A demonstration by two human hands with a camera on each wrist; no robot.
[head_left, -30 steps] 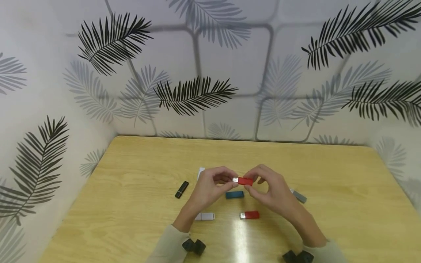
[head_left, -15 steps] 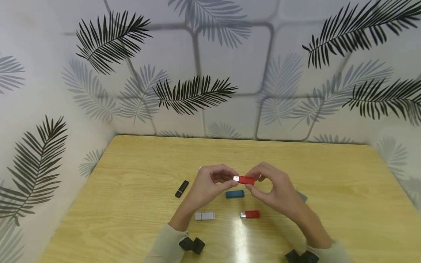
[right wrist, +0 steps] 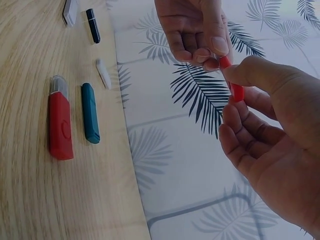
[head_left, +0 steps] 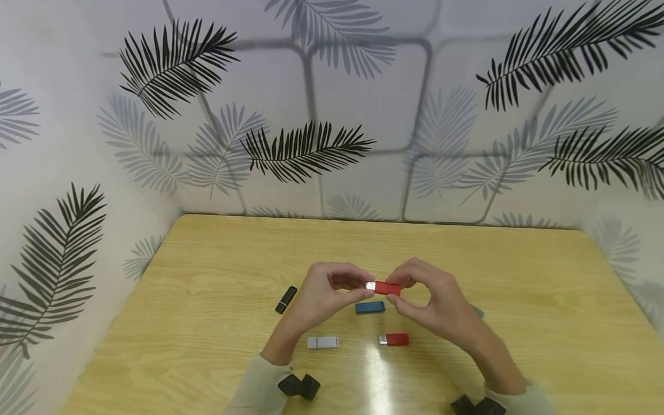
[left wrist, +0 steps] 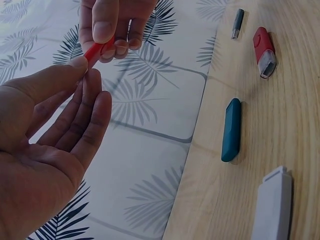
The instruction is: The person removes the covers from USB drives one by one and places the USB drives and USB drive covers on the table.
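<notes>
A red USB stick (head_left: 387, 288) is held up over the table between both hands. My left hand (head_left: 324, 297) pinches its silver plug end between thumb and fingertips. The red body is pinched by my right hand (head_left: 438, 300). In the left wrist view the stick (left wrist: 95, 52) slants between the two hands, and the right wrist view shows the stick (right wrist: 233, 82) with its plug end hidden by fingers. Below on the table lie a blue stick (head_left: 370, 308) and another red stick (head_left: 396, 339) with a clear cap end.
On the wooden table (head_left: 207, 253) lie a black stick (head_left: 286, 300) to the left, a white stick (head_left: 323, 343) nearer the front, and a grey one (head_left: 476, 312) partly behind the right hand. Another white stick (right wrist: 103, 74) shows in the right wrist view. A leaf-patterned wall covering stands behind.
Both hands keep their pinch on the red stick. The left forearm has shifted slightly left and the right hand slightly right, covering more of the grey stick.
</notes>
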